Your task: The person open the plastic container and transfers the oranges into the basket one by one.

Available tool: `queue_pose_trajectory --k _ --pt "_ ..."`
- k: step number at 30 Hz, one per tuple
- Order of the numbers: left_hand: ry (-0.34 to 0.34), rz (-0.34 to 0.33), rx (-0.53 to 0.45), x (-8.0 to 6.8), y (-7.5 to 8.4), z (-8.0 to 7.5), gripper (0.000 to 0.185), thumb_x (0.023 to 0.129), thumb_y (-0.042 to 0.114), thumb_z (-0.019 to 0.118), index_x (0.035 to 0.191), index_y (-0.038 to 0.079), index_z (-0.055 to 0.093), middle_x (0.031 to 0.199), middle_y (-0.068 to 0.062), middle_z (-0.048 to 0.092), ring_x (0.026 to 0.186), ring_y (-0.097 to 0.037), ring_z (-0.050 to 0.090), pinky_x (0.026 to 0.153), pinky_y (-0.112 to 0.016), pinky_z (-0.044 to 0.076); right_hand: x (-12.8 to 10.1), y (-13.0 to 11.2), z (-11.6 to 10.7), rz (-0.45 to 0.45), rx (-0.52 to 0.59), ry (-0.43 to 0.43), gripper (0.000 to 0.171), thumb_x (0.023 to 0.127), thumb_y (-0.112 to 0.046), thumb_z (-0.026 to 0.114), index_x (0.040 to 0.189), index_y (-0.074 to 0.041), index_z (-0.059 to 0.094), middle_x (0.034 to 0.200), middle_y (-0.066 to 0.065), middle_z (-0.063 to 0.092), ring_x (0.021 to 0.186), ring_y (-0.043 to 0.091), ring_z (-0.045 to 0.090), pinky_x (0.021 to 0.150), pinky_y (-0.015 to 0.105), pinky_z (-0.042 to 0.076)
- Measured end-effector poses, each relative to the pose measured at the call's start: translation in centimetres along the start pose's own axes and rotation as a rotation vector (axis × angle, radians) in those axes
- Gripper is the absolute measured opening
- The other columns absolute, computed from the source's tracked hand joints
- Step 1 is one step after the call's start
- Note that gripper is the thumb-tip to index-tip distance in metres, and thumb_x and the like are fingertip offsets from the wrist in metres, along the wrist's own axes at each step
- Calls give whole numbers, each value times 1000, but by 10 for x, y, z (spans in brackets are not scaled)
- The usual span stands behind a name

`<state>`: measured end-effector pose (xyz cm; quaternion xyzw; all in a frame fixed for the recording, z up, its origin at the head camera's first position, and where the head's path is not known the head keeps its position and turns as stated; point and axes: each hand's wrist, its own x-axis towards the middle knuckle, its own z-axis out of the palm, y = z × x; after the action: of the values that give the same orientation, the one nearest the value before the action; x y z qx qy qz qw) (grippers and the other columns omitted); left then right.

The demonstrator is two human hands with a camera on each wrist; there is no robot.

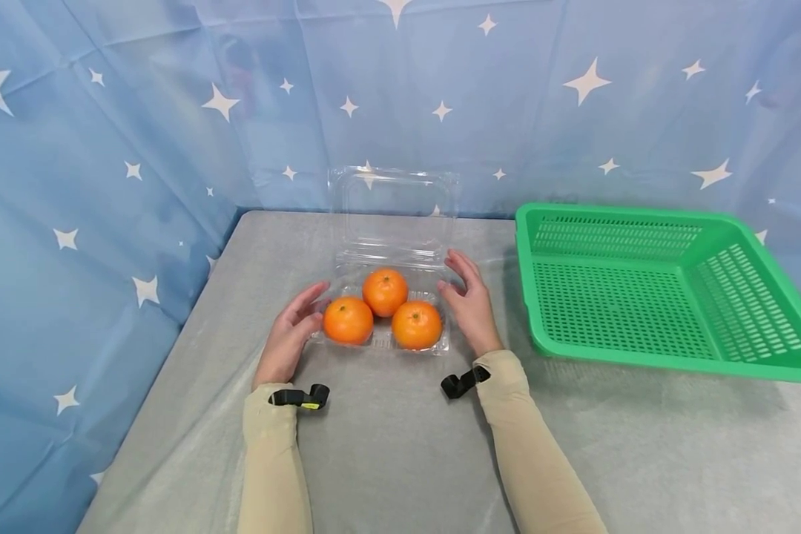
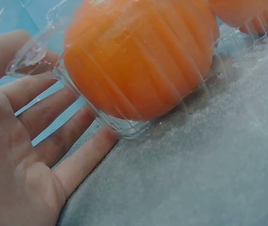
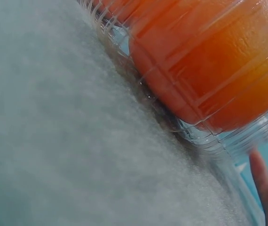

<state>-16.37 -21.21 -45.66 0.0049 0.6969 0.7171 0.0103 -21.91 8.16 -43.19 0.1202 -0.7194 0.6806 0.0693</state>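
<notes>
Three oranges sit in a clear plastic clamshell box point(image 1: 382, 344): a left orange point(image 1: 348, 320), a right orange point(image 1: 417, 325) and a back orange point(image 1: 385, 291). The box's transparent lid point(image 1: 395, 248) stands raised at the back. On the left side, my left hand point(image 1: 290, 334) has its fingers extended, and in the left wrist view the fingertips point(image 2: 103, 139) are right at the box wall. My right hand point(image 1: 470, 308) is beside the right wall, thumb and fingers spread. Only a few of its fingers point(image 3: 263, 179) show in the right wrist view. Neither hand holds an orange.
To the right stands a green plastic basket point(image 1: 614, 360) with slotted sides. Grey cloth point(image 1: 380, 445) covers the table. A blue curtain point(image 1: 521, 111) with white stars hangs behind and along the left. Each wrist carries a small black camera.
</notes>
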Motion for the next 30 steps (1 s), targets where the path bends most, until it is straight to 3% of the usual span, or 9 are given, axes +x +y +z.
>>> queue_pose_trajectory --k 12,21,30 --pt "-17 -28 -21 -1 3 0 47 88 10 53 133 20 42 135 4 40 121 -17 41 99 -42 30 0 1 0 -5 1 -11 53 85 -1 57 134 -7 39 140 9 30 124 24 35 95 51 31" --pt "-5 -17 -10 -1 4 0 47 87 14 54 132 23 44 134 7 42 119 -15 42 99 -41 30 1 1 1 -1 13 -18 56 83 4 56 135 -1 35 141 10 28 124 29 34 96 52 30" --pt "-6 -25 -9 -4 7 1 46 87 13 54 131 22 44 134 6 42 119 -15 43 99 -41 31 1 1 2 13 1 -21 57 83 4 55 136 -2 34 141 10 28 124 28 34 96 52 30"
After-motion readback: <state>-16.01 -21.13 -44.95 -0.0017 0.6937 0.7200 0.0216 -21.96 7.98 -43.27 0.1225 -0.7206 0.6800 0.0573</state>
